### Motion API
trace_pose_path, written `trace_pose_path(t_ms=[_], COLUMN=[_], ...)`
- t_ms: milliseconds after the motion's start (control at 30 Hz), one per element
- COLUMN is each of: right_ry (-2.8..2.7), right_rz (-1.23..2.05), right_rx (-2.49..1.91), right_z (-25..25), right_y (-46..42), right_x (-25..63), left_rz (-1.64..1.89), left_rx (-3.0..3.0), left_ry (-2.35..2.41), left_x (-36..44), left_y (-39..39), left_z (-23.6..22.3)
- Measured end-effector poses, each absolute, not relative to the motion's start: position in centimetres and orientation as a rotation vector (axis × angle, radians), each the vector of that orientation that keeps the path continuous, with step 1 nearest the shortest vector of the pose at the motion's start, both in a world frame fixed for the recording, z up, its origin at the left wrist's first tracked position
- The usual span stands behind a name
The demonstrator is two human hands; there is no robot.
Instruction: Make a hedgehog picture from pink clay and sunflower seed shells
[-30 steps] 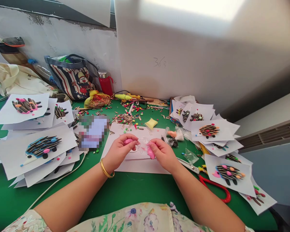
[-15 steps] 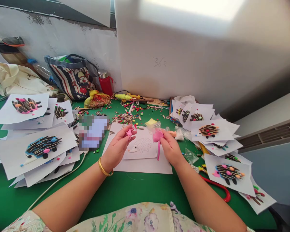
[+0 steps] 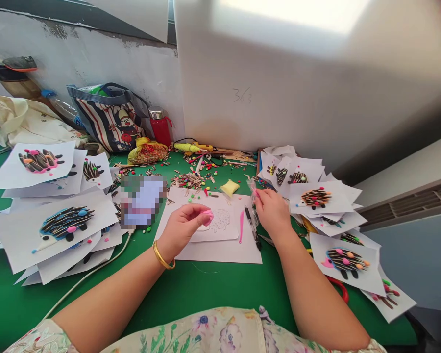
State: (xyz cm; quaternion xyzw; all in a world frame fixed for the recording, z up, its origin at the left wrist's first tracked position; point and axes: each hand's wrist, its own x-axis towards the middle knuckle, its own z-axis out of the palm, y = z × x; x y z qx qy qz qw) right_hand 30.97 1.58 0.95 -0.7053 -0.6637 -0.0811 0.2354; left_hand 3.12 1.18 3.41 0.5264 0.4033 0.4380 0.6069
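My left hand (image 3: 183,225) pinches a small lump of pink modelling clay (image 3: 209,215) between thumb and fingertips. Farther right, my right hand (image 3: 274,211) is closed on a clear plastic wrapper (image 3: 252,186) with a bit of pink showing at the fingers. Beneath my left fingertips lies a small sheet with a hedgehog drawing (image 3: 220,220), partly covered by that hand. It rests on a larger white sheet (image 3: 213,252). A thin pink modelling tool (image 3: 241,225) and a black pen (image 3: 252,228) lie on the right of these papers.
A yellow clay packet (image 3: 230,188) sits behind the drawing. Seeds (image 3: 187,180) and coloured beads scatter at the back. Stacks of hedgehog pictures flank both sides (image 3: 73,230) (image 3: 316,198). A blurred phone (image 3: 143,201) lies left; red-handled scissors (image 3: 340,289) are partly under my right arm.
My hands have drawn apart. The right one carried the wrapper with pink clay rightward, past the pen. My left hand keeps a pink lump, now pinched above the drawing.
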Motion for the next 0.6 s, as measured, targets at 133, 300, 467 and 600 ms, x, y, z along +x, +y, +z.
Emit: trace_pose_path(t_ms=[133, 300, 467, 600], right_ry=[-1.828, -2.143, -2.003, -1.923], right_rz=[-0.198, 0.120, 0.205, 0.136], right_rx=[-1.717, -1.119, -1.137, -1.191], right_z=[1.9, 2.7, 3.0, 3.3], right_y=[0.3, -2.1, -3.0, -2.8], right_x=[28.5, 23.8, 21.8, 21.8], left_rz=[0.923, 0.904, 0.957, 0.979], left_rx=[1.245, 1.178, 1.188, 1.077], left_ry=[0.962, 0.843, 0.879, 0.794], left_x=[3.5, 3.6, 3.3, 3.7], left_y=[0.8, 0.6, 0.6, -0.1], left_z=[3.6, 3.2, 2.7, 3.0])
